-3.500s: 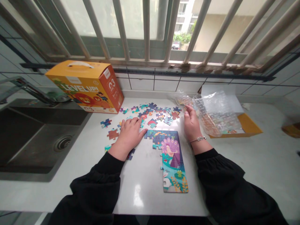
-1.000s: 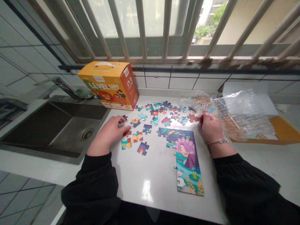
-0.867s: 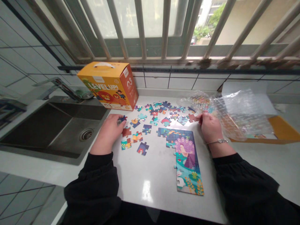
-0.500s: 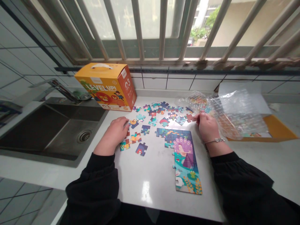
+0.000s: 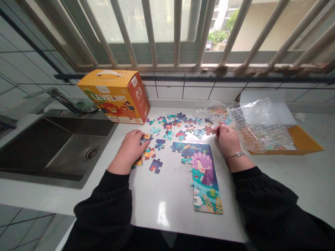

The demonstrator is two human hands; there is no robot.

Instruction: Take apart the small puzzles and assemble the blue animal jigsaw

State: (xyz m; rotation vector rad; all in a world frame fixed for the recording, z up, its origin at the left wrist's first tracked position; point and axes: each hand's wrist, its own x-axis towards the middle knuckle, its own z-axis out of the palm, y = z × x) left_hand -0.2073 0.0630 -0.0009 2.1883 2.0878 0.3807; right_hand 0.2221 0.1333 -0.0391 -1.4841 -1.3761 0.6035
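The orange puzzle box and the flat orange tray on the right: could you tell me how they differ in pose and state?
The orange puzzle box stands upright and closed by the sink, its white handle on top; the flat orange tray lies low and open. The box is uncovered, whereas the tray is partly hidden under crumpled clear plastic. The box bears printed lettering; the tray's visible part is plain. Both are orange and sit on the white counter.

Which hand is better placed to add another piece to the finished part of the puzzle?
Probably the right hand: it pinches a loose piece just above the assembled puzzle. The left hand sits farther off.
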